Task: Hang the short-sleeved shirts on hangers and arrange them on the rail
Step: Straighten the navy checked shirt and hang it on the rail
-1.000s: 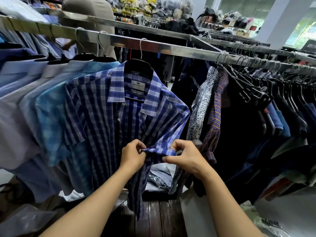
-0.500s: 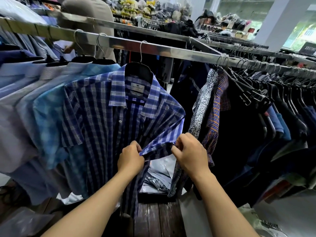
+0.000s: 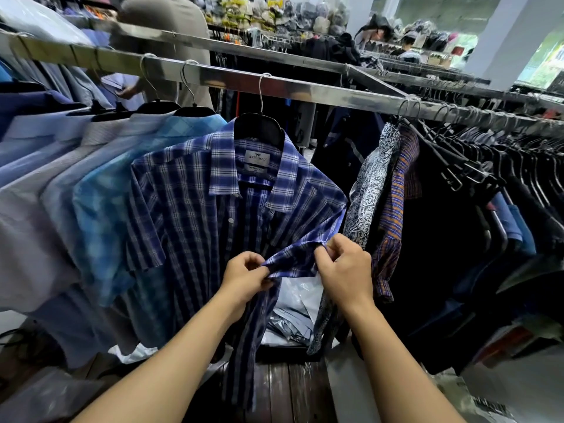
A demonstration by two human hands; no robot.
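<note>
Under the steel rail (image 3: 305,90), directly ahead of and above both hands, hangs the navy plaid shirt (image 3: 189,215) on a black hanger (image 3: 259,129). Its hook is over the rail and its front is unbuttoned and turned toward the camera.

Long axis of shirt: vertical, hook to hem. The part being worked is the sleeve (image 3: 293,261) on the camera's right. It is pulled forward and its hem runs roughly level, left to right, between the hands.

Hands: the left hand (image 3: 244,279) pinches the sleeve edge on the placket side, fingers curled. The right hand (image 3: 345,273) pinches the outer end, thumb and fingers closed on the cloth. The two are near each other but not touching. The right hand sits nearer the gap in the rail.

Judgement: the shirt is hung and the sleeve is being straightened. Sliding it left toward its neighbours looks like the remaining step.

Counts:
- plaid shirt in hand: 1
- hands: 2
- pale and blue shirts (image 3: 103,215) packed on the left: at least 5; further ones overlap, so no exact count
- patterned shirts (image 3: 381,190) just right of the gap: 2
- empty hangers (image 3: 457,166) further right: too dense to count

Below the sleeve lie plastic-wrapped garments (image 3: 299,300), number unclear.
</note>
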